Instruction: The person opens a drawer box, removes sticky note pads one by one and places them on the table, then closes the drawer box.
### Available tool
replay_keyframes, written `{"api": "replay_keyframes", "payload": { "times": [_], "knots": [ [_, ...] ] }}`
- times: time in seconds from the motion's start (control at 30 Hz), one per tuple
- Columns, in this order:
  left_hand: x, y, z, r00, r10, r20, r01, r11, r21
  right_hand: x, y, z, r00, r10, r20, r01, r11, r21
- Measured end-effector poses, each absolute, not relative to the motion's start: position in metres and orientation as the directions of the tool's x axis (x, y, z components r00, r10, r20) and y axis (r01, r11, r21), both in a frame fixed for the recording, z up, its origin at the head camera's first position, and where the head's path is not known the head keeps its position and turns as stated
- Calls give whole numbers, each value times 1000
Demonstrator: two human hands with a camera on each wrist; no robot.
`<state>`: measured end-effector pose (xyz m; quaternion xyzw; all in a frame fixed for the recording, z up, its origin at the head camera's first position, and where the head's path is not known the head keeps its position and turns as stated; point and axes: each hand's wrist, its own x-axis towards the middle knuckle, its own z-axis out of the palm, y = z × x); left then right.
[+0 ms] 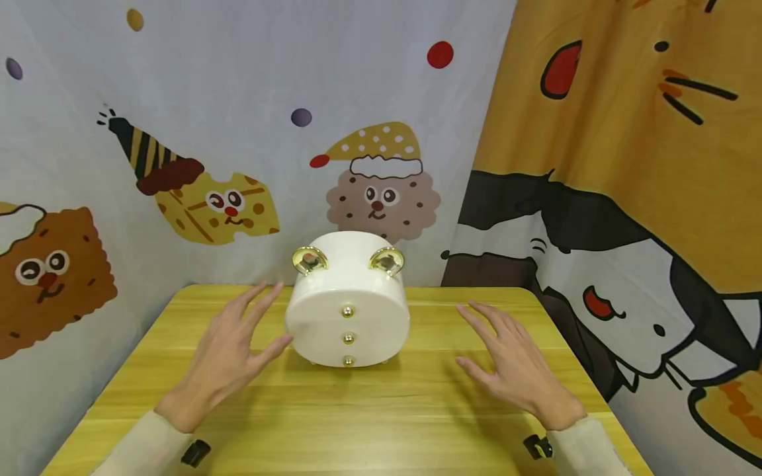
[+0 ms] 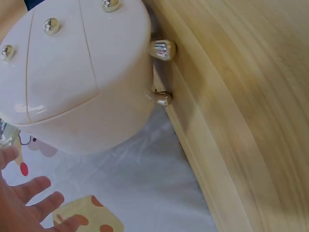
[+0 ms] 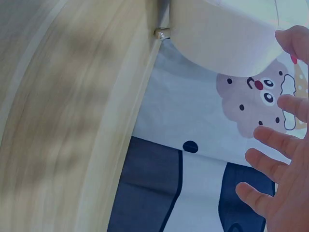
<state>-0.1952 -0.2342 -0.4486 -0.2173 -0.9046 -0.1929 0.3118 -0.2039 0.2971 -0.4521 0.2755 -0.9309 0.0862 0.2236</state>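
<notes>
A glossy white drawer box (image 1: pixel 339 291) with rounded sides stands upright on the wooden table (image 1: pixel 357 423). Three gold knobs run down its front, and two gold ear-shaped pieces sit on top. Seams between its drawers and short gold feet (image 2: pixel 163 50) show in the left wrist view. My left hand (image 1: pixel 229 347) hovers on the box's left side, fingers spread and holding nothing. Its thumb tip comes close to the box; whether it touches, I cannot tell. Farther from the box, on its right, my right hand (image 1: pixel 512 360) is held with fingers extended, gripping nothing.
Behind the table hangs a pale cloth (image 1: pixel 250 79) printed with cartoon snacks. On the right, an orange curtain (image 1: pixel 536 125) with cartoon cats borders the table edge. Each wrist has a small dark device near the sleeve cuff.
</notes>
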Motion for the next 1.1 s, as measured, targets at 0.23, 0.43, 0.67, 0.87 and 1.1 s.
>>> {"api": "replay_keyframes", "payload": {
  "times": [0.23,0.43,0.67,0.87,1.1],
  "knots": [
    [-193,-227,-448,-723,284,630,514,830,215,-199,290,-449,-734,-480,480,-565,824,-40],
    [-191,-224,-447,-724,276,632,512,829,225,-198,285,-445,-712,-497,496,-588,808,-35],
    [-189,-220,-445,-740,259,621,504,825,255,-199,278,-439,-687,-507,520,-613,789,-40],
    [-190,-217,-444,-744,249,621,507,815,280,-197,272,-435,-686,-512,517,-625,778,-59],
    [-192,-212,-439,-739,244,628,515,806,293,-197,267,-432,-683,-511,521,-631,773,-69]
  ]
}}
